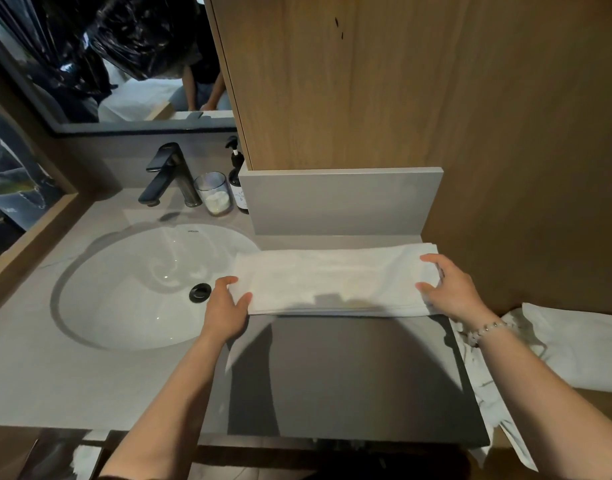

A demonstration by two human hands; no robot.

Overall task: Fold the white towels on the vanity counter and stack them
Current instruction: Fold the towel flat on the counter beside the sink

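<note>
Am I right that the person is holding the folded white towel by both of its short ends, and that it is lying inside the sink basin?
Not quite. The head view shows the left hand and right hand at the short ends of the folded white towel, but it lies on the vanity counter to the right of the sink basin, not inside it; only its left end reaches the rim.

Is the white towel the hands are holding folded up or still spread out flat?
Folded. The white towel lies as a long narrow strip with layered edges along its front, left hand and right hand gripping its ends.
</note>
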